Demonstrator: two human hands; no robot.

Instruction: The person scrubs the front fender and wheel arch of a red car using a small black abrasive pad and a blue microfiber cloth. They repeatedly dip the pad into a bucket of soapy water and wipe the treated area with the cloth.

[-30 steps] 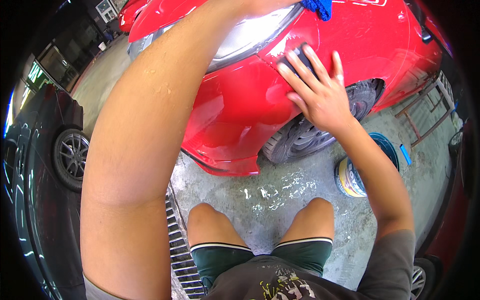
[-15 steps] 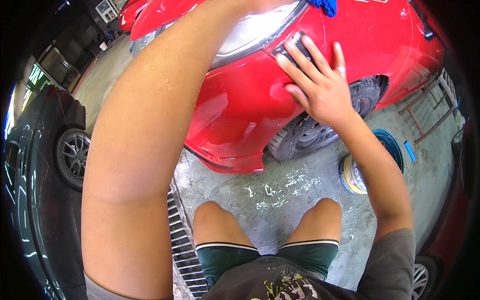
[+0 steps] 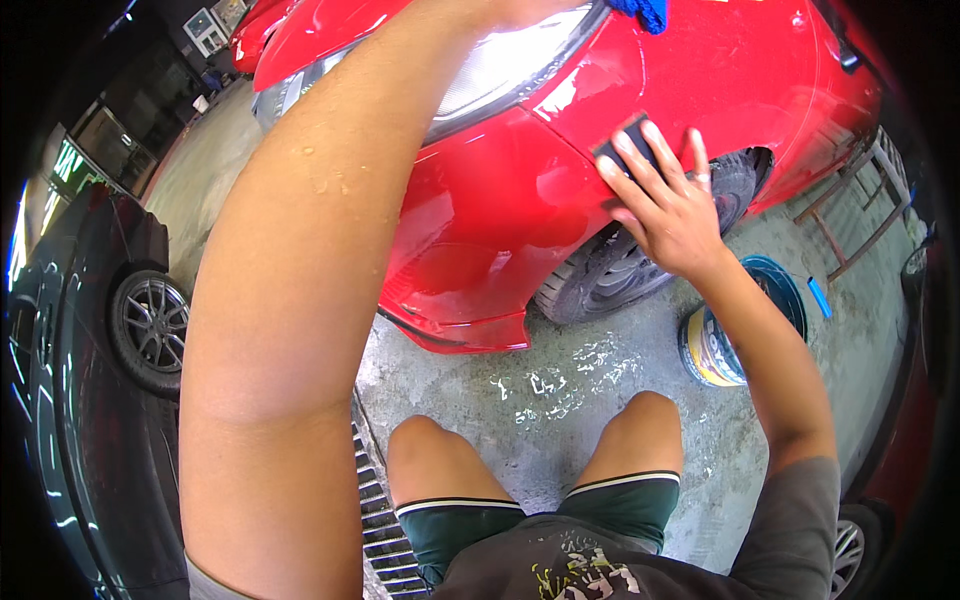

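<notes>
My right hand (image 3: 672, 210) lies on the red car's front fender (image 3: 720, 80), just above the wheel arch. Under its outstretched fingers is a small black rectangular pad (image 3: 632, 146), pressed flat against the wet paint. My left arm reaches up and forward past the headlight (image 3: 505, 70). Only the near part of my left hand (image 3: 535, 10) shows at the upper edge; its fingers are cut off by the frame. Close to it a blue cloth (image 3: 643, 12) lies against the bodywork, and whether the hand holds it is not visible.
The front wheel (image 3: 610, 275) sits below my right hand. A bucket (image 3: 708, 345) stands by my right forearm, near a metal stand (image 3: 850, 225). Left of me are a floor drain grate (image 3: 385, 520) and a black car (image 3: 75, 400). The concrete floor (image 3: 560, 385) is wet in patches.
My right hand and the black pad have slid down and to the right across the fender, away from the headlight corner. My left hand stays near the blue cloth.
</notes>
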